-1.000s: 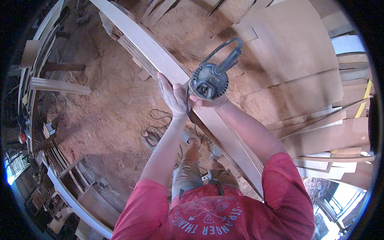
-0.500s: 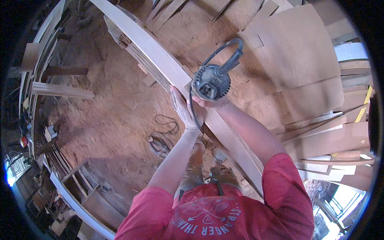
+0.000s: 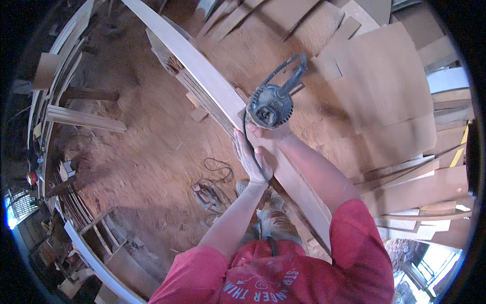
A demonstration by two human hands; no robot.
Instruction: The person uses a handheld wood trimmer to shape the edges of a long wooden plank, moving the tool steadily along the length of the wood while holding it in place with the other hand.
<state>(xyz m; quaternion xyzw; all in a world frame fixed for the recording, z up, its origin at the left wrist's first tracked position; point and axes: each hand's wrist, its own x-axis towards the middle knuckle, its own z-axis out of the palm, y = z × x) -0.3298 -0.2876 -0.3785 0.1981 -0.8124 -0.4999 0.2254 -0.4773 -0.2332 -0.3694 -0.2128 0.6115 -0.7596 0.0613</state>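
A long pale wooden plank runs diagonally from the far left toward my right side, on top of several stacked boards. My right hand is wrapped round the lower part of a dark corded power tool with a round, vented housing, which stands on the plank. The housing hides part of these fingers. Nearer to me, my left hand lies along the plank's left edge with stretched fingers, its thumb apart on the top face. The tool's black cord loops down across this hand toward the wrist.
Sawdust covers the floor. A second tool with a coiled cord lies near my feet. Large thin brown panels spread on the right. Stacked boards and curved strips line the left side.
My left hand has slid nearer to me along the plank, farther from the tool. The tool stays at nearly the same place in view. The surroundings have shifted slightly right and down.
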